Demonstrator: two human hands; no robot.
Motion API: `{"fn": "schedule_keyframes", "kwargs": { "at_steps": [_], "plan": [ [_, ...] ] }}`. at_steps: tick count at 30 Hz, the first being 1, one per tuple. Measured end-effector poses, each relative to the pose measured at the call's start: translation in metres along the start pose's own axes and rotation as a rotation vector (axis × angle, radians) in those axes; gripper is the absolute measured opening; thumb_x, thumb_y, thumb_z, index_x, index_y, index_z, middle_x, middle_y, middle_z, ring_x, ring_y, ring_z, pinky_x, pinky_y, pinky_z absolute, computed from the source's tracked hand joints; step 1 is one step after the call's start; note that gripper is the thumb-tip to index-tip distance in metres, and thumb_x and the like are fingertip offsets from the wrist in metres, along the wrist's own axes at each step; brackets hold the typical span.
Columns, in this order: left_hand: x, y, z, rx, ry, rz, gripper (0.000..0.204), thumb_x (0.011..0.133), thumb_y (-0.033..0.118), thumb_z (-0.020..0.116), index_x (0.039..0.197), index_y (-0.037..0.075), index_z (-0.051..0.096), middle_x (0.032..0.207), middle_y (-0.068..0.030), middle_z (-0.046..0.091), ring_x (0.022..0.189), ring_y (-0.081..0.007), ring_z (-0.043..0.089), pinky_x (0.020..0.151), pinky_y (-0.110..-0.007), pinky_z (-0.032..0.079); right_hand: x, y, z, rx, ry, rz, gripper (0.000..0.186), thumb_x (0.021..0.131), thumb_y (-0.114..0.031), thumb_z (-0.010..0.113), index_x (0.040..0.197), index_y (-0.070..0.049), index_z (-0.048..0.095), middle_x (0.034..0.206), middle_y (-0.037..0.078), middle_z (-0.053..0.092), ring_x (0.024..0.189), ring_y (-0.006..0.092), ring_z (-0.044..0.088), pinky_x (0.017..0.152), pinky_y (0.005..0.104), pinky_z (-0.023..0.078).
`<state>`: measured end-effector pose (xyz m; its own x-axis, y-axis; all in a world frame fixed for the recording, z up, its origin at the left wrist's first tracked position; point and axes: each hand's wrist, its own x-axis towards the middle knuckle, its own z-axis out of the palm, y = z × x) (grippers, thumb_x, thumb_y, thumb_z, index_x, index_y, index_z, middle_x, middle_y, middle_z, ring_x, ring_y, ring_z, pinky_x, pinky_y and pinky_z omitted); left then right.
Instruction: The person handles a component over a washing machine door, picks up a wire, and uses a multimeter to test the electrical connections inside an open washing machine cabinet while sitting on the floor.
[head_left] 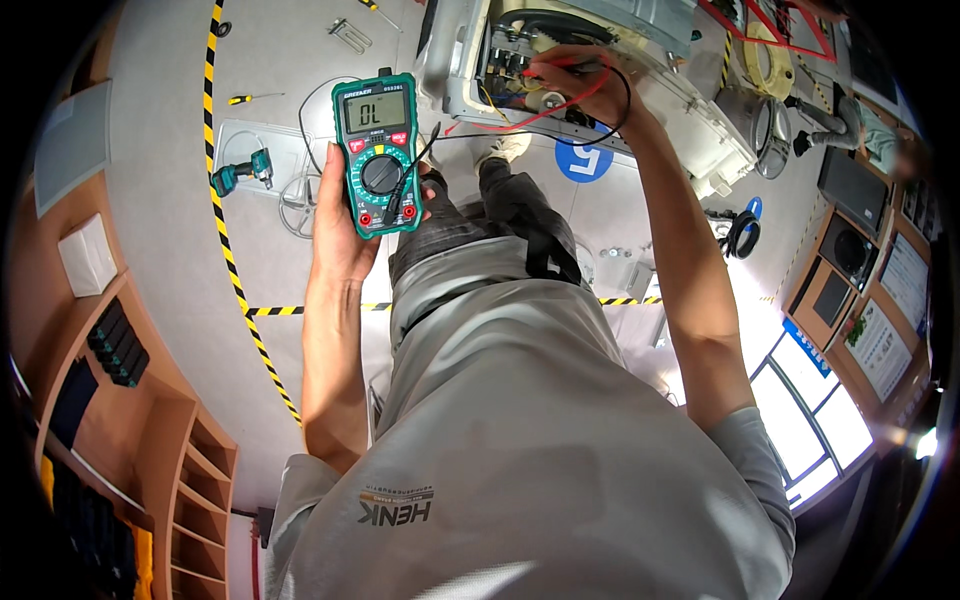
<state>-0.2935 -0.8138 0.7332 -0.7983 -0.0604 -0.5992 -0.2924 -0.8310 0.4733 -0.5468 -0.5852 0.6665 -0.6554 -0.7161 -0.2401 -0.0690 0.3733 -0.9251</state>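
My left hand (343, 220) is closed around a green and black digital multimeter (381, 148), its lit screen facing up. A black lead crosses the meter's face near its dial and sockets. At the upper middle, my right hand (595, 88) reaches into the open side of a pale-cased appliance (640, 135). Its fingers pinch a red test probe (533, 72) against parts and wiring inside; the tip's exact contact is hard to see. A red lead (560, 108) and a black lead (629, 105) loop from this hand back toward the meter.
On the floor at left are a teal cordless drill (243, 172) and a yellow-handled screwdriver (254, 98). Striped tape (228, 255) runs along the floor. A round glass door (771, 135) lies right of the appliance. Wooden shelving (195, 500) stands at lower left; another person (880, 140) is far right.
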Motion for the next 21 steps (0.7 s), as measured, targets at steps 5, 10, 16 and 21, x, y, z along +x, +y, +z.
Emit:
{"fn": "schedule_keyframes", "kwargs": {
  "at_steps": [5, 10, 16, 21],
  "plan": [
    [0.000, 0.000, -0.001, 0.003, 0.005, 0.005, 0.070, 0.099, 0.060, 0.022, 0.126, 0.005, 0.055, 0.102, -0.0175, 0.067, 0.082, -0.0277, 0.068, 0.069, -0.039, 0.057, -0.001, -0.006, 0.003, -0.036, 0.009, 0.060, 0.025, 0.082, -0.021, 0.075, 0.098, -0.003, 0.072, 0.086, 0.007, 0.072, 0.079, 0.0123, 0.068, 0.074, 0.0251, 0.055],
    [0.002, 0.000, 0.000, 0.009, 0.007, 0.000, 0.070, 0.098, 0.060, 0.022, 0.126, 0.005, 0.055, 0.102, -0.0170, 0.067, 0.082, -0.0274, 0.068, 0.069, -0.038, 0.057, -0.001, -0.005, 0.004, -0.078, 0.010, -0.022, 0.023, 0.082, -0.021, 0.075, 0.098, -0.004, 0.072, 0.087, 0.007, 0.072, 0.081, 0.0128, 0.068, 0.075, 0.0257, 0.055],
    [0.004, -0.001, 0.003, 0.002, -0.015, -0.007, 0.070, 0.098, 0.060, 0.022, 0.126, 0.005, 0.055, 0.102, -0.0167, 0.067, 0.082, -0.0267, 0.068, 0.069, -0.038, 0.057, 0.001, 0.003, 0.001, 0.050, -0.021, 0.059, 0.023, 0.082, -0.021, 0.075, 0.097, -0.004, 0.073, 0.088, 0.006, 0.072, 0.080, 0.0124, 0.067, 0.075, 0.0252, 0.055],
    [0.003, -0.001, 0.005, 0.020, 0.005, -0.007, 0.071, 0.098, 0.060, 0.022, 0.126, 0.005, 0.055, 0.102, -0.0167, 0.067, 0.082, -0.0266, 0.068, 0.069, -0.038, 0.058, -0.002, 0.003, 0.000, 0.022, -0.023, 0.029, 0.024, 0.084, -0.022, 0.073, 0.099, -0.004, 0.072, 0.091, 0.008, 0.072, 0.084, 0.0128, 0.067, 0.079, 0.0254, 0.054]
  ]
}}
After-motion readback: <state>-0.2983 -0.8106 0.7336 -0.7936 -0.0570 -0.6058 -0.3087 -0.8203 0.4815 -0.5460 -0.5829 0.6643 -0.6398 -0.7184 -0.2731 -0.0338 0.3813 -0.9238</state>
